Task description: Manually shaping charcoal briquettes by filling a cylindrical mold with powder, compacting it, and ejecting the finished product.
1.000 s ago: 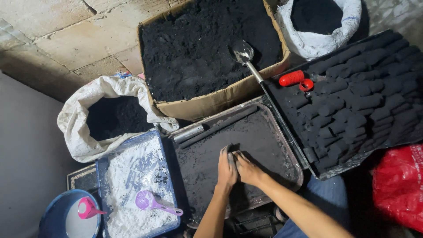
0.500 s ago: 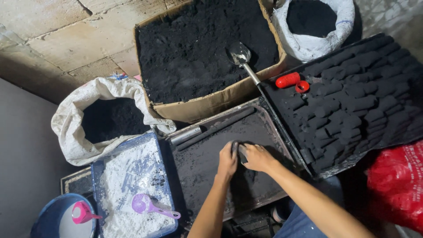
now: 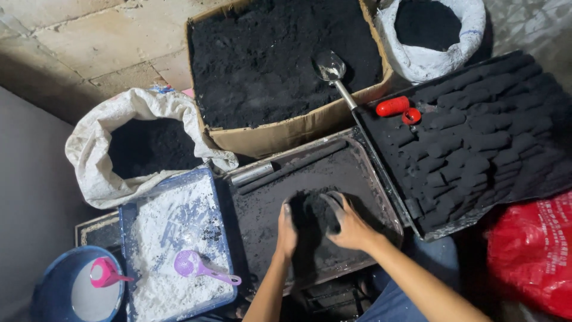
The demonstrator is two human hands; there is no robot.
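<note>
In the near middle, on a dark metal tray (image 3: 363,179), the left hand (image 3: 287,229) and right hand (image 3: 348,223) cup a black lump (image 3: 316,210) between them. A white-powder tray (image 3: 173,238) lies just left.

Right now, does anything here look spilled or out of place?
Mostly it looks orderly. The left hand and right hand cup a black lump in the metal tray. White powder is smeared unevenly across the blue tray.
</note>
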